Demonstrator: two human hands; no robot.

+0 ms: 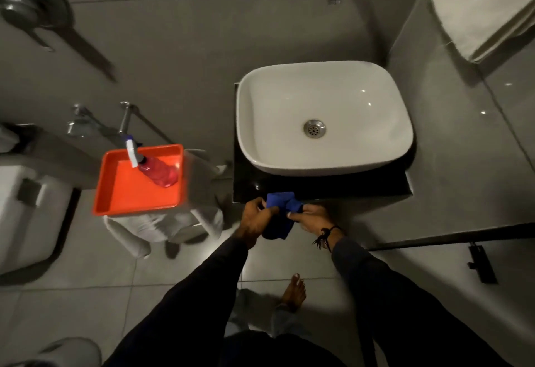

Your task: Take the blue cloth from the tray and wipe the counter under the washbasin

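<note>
The blue cloth [280, 210] is bunched between both hands just in front of the counter's front edge. My left hand [256, 219] grips its left side and my right hand [314, 219] pinches its right side; part of the cloth hangs down below them. The black counter [246, 184] carries the white washbasin [324, 117], which covers most of its top. The orange tray [139, 195] stands to the left on a white stool and holds a red spray bottle [157, 171] lying on its side.
A toilet [26, 213] stands at far left, with wall taps [78, 123] behind the tray. A white towel [477, 4] hangs at upper right. A dark glass-door rail [463, 236] runs along the right. My bare foot [293, 291] is on the grey tiled floor.
</note>
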